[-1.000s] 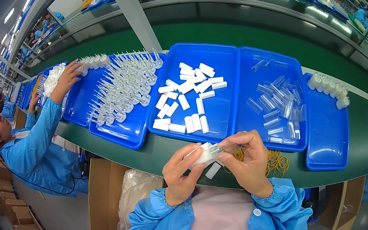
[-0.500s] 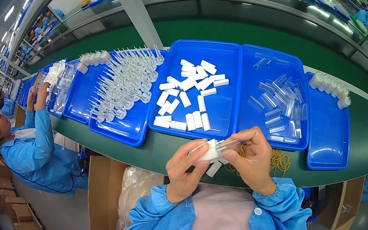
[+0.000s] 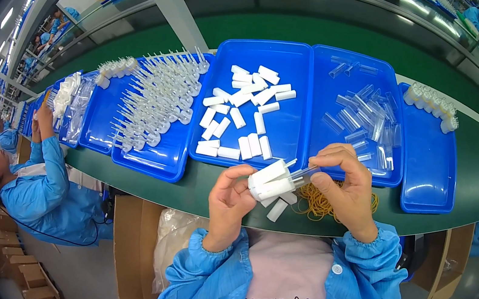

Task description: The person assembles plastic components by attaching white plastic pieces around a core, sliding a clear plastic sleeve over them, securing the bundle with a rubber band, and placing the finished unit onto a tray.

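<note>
My left hand is closed round the base of a white cylindrical assembly, built of white pieces side by side with thin rods poking out of its far end. With thumb and fingers my right hand pinches a clear plastic tube against the right end of this assembly. Fingers hide part of the tube. Below the assembly, a few loose white pieces lie on the green table, beside a heap of yellow rubber bands.
A blue tray of white blocks stands ahead; right of it, another tray holds clear tubes. Pronged clear pieces fill a tray at left. White-capped parts sit in the far right tray. A co-worker works at left.
The white assembly has tilted and now shows its long side. My left fingers have shifted to its base end. The clear tube stays pinched in my right hand, and the view has moved slightly.
</note>
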`<control>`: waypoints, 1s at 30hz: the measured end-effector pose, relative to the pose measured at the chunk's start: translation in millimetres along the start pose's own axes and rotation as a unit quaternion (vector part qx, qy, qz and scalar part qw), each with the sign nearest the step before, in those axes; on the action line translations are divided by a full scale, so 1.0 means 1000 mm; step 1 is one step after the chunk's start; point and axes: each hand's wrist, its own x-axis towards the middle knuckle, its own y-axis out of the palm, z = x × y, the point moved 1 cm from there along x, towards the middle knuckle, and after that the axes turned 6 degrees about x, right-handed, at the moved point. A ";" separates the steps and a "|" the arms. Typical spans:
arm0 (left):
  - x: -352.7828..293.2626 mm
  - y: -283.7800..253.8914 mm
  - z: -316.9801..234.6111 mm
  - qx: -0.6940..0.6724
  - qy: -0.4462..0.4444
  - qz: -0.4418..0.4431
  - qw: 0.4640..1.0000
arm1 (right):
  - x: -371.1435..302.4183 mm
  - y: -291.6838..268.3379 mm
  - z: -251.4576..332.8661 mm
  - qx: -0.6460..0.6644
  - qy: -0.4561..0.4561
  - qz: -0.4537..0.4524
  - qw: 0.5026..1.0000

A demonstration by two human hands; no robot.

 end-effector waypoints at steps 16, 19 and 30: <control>-0.011 0.008 0.001 0.008 0.028 0.043 0.999 | -0.015 0.014 0.011 -0.001 -0.016 0.022 1.000; -0.012 0.010 0.002 -0.005 0.026 0.041 0.999 | -0.018 0.016 0.012 0.002 -0.013 0.019 1.000; -0.005 0.013 0.005 -0.006 0.013 0.049 0.999 | -0.014 0.014 0.005 -0.067 -0.043 0.019 0.997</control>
